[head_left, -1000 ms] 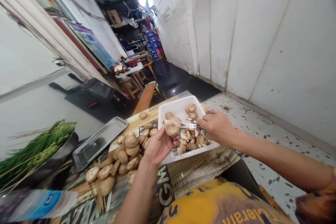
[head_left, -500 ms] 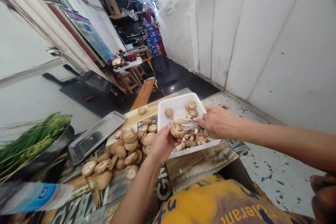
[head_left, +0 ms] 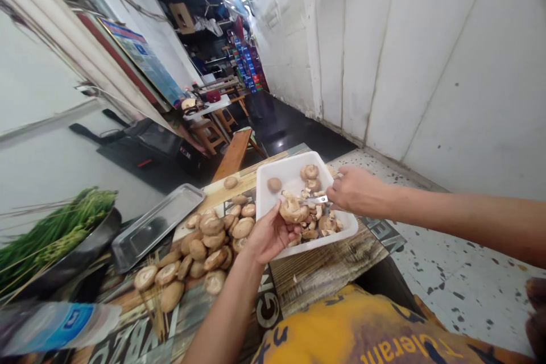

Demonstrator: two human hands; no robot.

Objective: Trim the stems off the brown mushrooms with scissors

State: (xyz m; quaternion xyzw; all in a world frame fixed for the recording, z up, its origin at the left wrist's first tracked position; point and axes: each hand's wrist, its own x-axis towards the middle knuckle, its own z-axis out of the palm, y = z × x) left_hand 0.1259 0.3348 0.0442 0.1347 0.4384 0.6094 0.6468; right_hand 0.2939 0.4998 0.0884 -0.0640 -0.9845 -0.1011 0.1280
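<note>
My left hand (head_left: 271, 233) is closed on a brown mushroom (head_left: 294, 210), holding it over the near left part of a white plastic tray (head_left: 267, 182). From the right, my right hand (head_left: 352, 189) grips a pair of scissors (head_left: 316, 200). Their metal blades reach left to the held mushroom's stem side, and the handles are hidden by my fingers. Inside the tray lie cut stems (head_left: 310, 233), a few mushrooms at the right and a single brown mushroom (head_left: 274, 184) at the left. A heap of whole mushrooms (head_left: 211, 233) sits on the table left of my left hand.
Left of the heap are a metal tray (head_left: 160, 224), thin wooden skewers (head_left: 157, 318), a plastic bottle (head_left: 63, 324) and a metal bowl (head_left: 81, 239) of green vegetables. A wooden bench (head_left: 234, 153) stands beyond the table, and a pale wall (head_left: 396, 68) runs along the right.
My right hand has drawn slightly to the right and up, showing more of the scissors near their pivot. The held mushroom has turned a little in my left hand and shifted slightly right.
</note>
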